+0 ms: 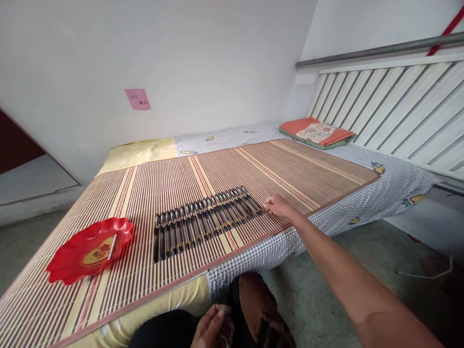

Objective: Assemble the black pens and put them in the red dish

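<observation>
some twenty pens (203,220) lie rowed on the mat (290,164); one pale stick (112,245) sits in the red dish (68,263). right hand (278,205) pinches at the row's end, perhaps on a pen; left hand (212,328) loosely curled, empty.

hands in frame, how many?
2. The right hand is at the right end of the pen row on the mat. The left hand sits low at the picture's bottom edge. No others show.
</observation>
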The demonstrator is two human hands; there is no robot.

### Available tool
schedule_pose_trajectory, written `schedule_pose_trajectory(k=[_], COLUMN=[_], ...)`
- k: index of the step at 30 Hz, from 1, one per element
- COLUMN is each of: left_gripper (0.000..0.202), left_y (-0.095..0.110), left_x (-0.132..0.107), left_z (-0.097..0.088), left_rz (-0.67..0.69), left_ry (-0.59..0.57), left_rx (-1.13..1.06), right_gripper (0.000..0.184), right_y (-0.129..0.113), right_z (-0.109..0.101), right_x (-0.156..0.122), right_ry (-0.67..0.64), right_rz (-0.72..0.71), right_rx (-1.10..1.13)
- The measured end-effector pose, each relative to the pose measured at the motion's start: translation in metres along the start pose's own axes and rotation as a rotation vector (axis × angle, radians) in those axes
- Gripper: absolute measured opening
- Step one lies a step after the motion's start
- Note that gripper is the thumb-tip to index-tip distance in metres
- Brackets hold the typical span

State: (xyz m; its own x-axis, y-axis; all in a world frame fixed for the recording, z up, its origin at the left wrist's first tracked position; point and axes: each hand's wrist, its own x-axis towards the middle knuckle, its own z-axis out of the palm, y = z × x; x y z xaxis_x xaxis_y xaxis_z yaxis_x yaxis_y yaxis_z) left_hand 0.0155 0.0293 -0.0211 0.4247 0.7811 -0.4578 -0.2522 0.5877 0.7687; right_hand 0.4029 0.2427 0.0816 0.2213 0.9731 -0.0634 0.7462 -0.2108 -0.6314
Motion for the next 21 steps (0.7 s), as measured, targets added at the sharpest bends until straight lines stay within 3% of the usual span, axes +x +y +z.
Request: schedule_pose_trajectory(k=[7, 14, 18, 21], left_gripper=[0.067, 0.061, 0.061, 0.063], left_y=[-0.003, -0.006, -0.009, -0.009], left_x=[0.005, 0.006, 0.007, 0.008], left_z=[-0.001, -0.004, -0.004, -0.002], left_rz=[0.001, 0.002, 0.032, 0.041], left_ry=[0.025, -0.005, -0.015, -0.019], left_rx=[0.027, 0.078, 0.115, 0.137], right_gripper=[0.008, 0.029, 0.030, 0.030], right_y=[-0.014, -0.035, -0.048, -0.064], right_z=[0.005, 0.003, 0.010, 0.024], right_x=[-0.010, -0.029, -0.054, -0.089], right_ry=[0.004, 0.057, 0.021, -0.043], right_rz=[-0.015, -0.116, -0.156, -0.204], right_rx=[0.063, 0.099, 0.125, 0.155])
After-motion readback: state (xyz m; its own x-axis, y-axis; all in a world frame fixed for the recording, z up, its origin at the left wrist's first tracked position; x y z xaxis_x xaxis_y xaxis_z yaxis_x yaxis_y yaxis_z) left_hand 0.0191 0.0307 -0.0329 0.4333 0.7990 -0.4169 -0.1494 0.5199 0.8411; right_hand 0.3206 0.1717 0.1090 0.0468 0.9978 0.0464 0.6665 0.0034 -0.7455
